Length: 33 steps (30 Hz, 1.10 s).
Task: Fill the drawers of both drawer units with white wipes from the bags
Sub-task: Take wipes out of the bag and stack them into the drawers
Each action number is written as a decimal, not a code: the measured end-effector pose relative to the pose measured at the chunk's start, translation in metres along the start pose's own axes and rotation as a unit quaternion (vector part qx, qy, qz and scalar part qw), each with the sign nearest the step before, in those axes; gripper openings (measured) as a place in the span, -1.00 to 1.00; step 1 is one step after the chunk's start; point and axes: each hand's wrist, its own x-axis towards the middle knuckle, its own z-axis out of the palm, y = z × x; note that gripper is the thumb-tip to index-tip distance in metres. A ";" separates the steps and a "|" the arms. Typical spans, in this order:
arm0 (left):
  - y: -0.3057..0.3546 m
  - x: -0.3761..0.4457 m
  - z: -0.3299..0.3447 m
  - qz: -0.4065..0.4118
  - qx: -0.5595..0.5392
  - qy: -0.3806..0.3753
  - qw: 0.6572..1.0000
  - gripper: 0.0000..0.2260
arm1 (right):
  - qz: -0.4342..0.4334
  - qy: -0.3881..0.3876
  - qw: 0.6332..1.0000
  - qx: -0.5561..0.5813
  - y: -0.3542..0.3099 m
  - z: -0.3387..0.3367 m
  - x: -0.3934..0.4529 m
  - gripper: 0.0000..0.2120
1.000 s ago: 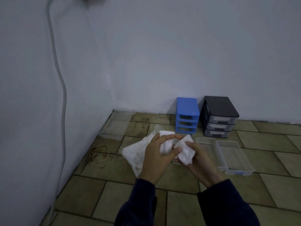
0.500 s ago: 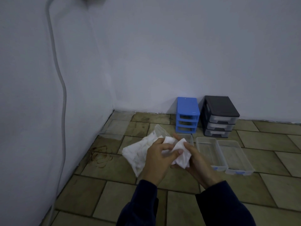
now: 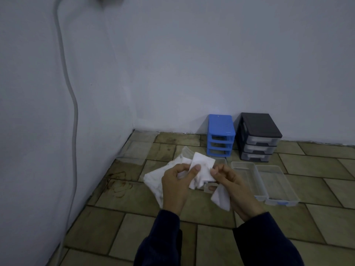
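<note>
Left hand [image 3: 175,186] pinching a white wipe [image 3: 201,169] between thumb and fingers, held up in front. Right hand [image 3: 233,187] curled round a second wipe [image 3: 221,198] that hangs below the palm, most of it hidden inside the grip. Behind the left hand, a clear bag of wipes [image 3: 153,181] on the floor [image 3: 211,246], its near edge covered by the hand, its far end hard to make out. Between the hands, a clear drawer [image 3: 210,186] mostly hidden by the wipes. To the right, two clear drawers [image 3: 267,181] side by side on the floor, with blue handles at their near ends. Far against the wall, blue drawer unit [image 3: 221,135] with three open slots, just beside black drawer unit [image 3: 258,137] with its drawers in. Another clear bag [image 3: 134,156] far left, faint. No readable writing or labels anywhere. Dark sleeves [image 3: 163,240] cut off at the bottom edge.
</note>
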 end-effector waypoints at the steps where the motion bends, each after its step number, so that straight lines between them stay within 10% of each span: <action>1: 0.000 0.000 0.000 -0.006 -0.006 0.002 1.000 -0.90 | 0.000 0.008 1.000 0.001 0.000 0.000 -0.001 -0.88; 19: 0.001 -0.001 0.004 -0.050 -0.029 -0.022 0.998 -0.93 | -0.023 0.118 0.977 -0.178 0.000 0.001 -0.003 -0.92; 33: 0.001 -0.005 0.001 -0.085 -0.101 0.015 0.991 -0.86 | -0.070 0.161 0.984 -0.012 -0.018 0.013 -0.012 -0.91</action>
